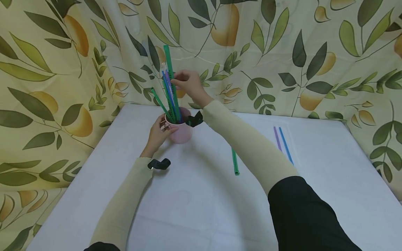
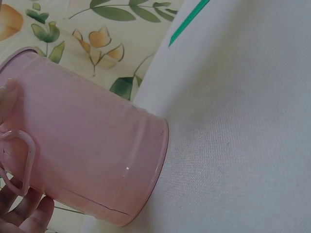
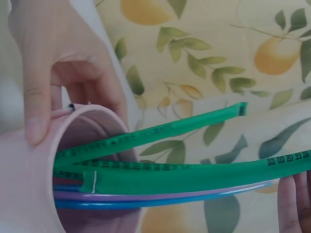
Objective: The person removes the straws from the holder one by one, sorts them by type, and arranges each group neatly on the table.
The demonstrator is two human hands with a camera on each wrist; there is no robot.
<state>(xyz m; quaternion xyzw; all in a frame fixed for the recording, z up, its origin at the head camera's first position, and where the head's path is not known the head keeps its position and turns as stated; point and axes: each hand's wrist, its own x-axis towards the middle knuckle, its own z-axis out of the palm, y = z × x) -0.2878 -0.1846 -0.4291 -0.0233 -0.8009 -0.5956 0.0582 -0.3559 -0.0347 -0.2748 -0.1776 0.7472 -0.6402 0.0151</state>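
A pink cup [image 1: 183,134] with a handle stands at the back of the white table [image 1: 194,202]. It holds several straws [image 1: 171,97], green, blue and purple, that lean up and left. My left hand [image 1: 162,130] grips the cup at its handle side, thumb on the rim. My right hand [image 1: 179,82] pinches the straws near their tops. The left wrist view shows the cup wall [image 2: 92,145] and my fingers [image 2: 26,213] under the handle. In the right wrist view the green straws [image 3: 170,170] run out of the cup mouth toward my right fingertips [image 3: 291,204].
A green straw [image 1: 235,162] lies on the table, partly under my right forearm. A purple straw [image 1: 276,137] and a blue straw [image 1: 285,145] lie side by side to the right. A leaf-and-fruit patterned curtain [image 1: 282,52] closes the back and sides.
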